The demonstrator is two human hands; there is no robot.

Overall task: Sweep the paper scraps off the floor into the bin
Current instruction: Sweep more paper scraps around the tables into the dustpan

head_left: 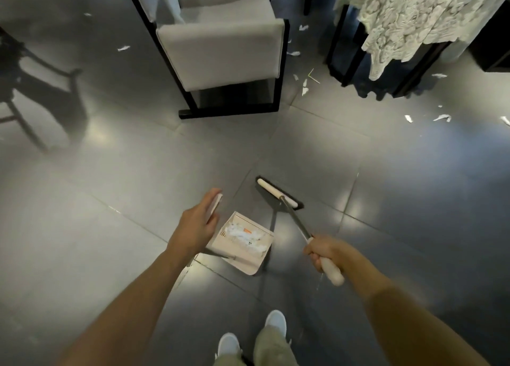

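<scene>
Grips broom (277,193) in right hand (320,252) and dustpan (248,259) handle in left hand (197,227), keeping both low together to gather scraps (304,87).

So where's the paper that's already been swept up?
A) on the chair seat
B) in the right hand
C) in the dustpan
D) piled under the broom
C: a heap of white scraps lies inside the dustpan, next to the broom; other scraps lie loose on the floor beyond the chair.
</scene>
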